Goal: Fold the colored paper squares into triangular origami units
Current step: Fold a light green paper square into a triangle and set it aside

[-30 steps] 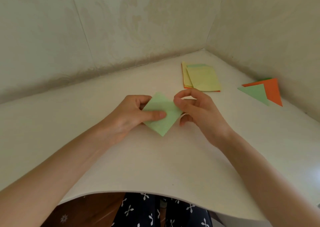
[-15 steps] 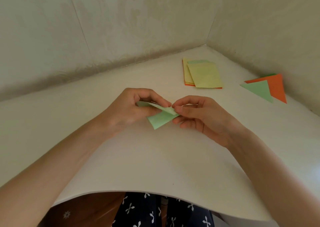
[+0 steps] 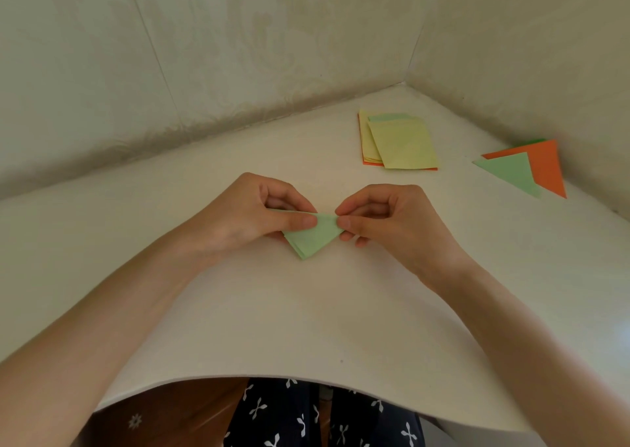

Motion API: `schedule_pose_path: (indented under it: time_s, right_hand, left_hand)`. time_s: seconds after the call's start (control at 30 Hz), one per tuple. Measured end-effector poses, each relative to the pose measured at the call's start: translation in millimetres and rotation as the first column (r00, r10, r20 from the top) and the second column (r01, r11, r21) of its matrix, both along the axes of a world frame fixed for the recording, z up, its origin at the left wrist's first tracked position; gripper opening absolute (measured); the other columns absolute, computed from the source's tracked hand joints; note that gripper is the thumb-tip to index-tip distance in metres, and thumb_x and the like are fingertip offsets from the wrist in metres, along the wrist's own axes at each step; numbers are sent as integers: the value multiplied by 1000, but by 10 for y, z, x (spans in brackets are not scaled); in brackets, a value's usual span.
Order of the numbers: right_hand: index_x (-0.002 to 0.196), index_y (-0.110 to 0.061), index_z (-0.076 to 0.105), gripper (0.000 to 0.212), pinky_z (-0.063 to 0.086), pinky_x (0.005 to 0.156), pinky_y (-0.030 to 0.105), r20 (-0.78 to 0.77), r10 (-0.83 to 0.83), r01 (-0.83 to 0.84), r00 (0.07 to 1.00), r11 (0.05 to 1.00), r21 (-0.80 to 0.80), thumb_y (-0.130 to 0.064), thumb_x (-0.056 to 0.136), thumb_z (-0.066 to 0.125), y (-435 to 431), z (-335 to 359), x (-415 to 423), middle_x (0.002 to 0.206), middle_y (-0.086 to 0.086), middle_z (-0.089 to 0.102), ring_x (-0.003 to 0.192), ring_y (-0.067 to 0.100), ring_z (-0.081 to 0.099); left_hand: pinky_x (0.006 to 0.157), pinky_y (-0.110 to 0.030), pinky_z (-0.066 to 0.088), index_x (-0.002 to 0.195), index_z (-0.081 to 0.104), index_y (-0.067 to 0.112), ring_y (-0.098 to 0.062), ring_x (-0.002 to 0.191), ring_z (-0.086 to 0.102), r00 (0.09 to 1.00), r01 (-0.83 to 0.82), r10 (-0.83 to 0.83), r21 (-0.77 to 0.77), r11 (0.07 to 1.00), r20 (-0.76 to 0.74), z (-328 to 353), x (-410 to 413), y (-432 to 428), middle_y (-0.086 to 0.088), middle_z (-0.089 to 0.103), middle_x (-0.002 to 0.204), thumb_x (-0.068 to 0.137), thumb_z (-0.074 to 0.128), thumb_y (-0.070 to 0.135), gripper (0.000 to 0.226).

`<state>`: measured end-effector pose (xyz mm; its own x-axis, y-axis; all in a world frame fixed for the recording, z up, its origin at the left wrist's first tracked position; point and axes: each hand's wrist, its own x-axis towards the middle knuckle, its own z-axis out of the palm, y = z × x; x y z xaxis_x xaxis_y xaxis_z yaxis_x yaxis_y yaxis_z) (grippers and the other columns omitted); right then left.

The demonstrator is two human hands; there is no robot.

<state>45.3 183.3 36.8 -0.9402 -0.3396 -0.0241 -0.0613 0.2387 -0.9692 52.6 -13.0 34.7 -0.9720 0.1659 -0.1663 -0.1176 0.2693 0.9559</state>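
Observation:
A light green paper (image 3: 312,237) is folded in half into a triangle, its point towards me, just above the white table (image 3: 289,317). My left hand (image 3: 252,214) pinches its left side between thumb and forefinger. My right hand (image 3: 385,218) pinches its right corner the same way. The folded top edge runs between my two thumbs. A stack of unfolded squares (image 3: 397,143), yellow on top with green and orange beneath, lies farther back to the right.
Two finished triangles, one green (image 3: 511,173) and one orange (image 3: 545,167), lie at the right by the wall. Pale walls meet in a corner behind the table. The table's near edge curves above my lap.
The green square lay flat as a diamond a second ago. Both hands have since folded it over into a triangle and now pinch its two ends.

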Motion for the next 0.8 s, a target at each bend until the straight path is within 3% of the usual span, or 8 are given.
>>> schedule_pose_path:
  time_s: [0.2, 0.43, 0.6, 0.8]
  right_hand:
    - [77, -10, 69, 9, 43, 49, 19, -32, 14, -12, 999, 997, 73, -8, 85, 66, -28, -13, 21, 56, -5, 62, 52, 4, 55]
    - [76, -18, 65, 13, 43, 61, 23, -273, 61, -2, 960, 977, 212, -13, 87, 64, -61, -50, 75, 69, -3, 62, 61, 7, 50]
    - [75, -18, 64, 15, 43, 61, 22, -267, -14, 63, 963, 983, 175, -10, 88, 63, 4, -19, -1, 66, -7, 61, 60, 3, 51]
    - [72, -23, 62, 22, 37, 55, 12, -239, -59, 97, 969, 984, 148, -9, 88, 62, 7, -22, -36, 57, -17, 58, 54, 0, 49]
  left_hand:
    - [62, -16, 53, 76, 72, 13, -6, 66, 67, 999, 7, -6, 22, 1000, -45, -5, 36, 60, -1, 72, 70, 74, 73, 5, 8]
    - [62, -15, 52, 78, 73, 15, -5, 68, 68, 994, 50, -52, -27, 998, -99, 13, 75, 99, -2, 74, 75, 77, 70, 8, 8]
    - [53, -16, 52, 80, 73, 14, -11, 63, 70, 997, 39, -41, -39, 998, -59, 90, 12, -56, -3, 74, 71, 76, 68, 13, 7]
    - [60, -18, 54, 84, 72, 11, -12, 68, 71, 998, 4, -5, -13, 1000, -66, 96, -28, -174, -4, 74, 77, 74, 66, 21, 15]
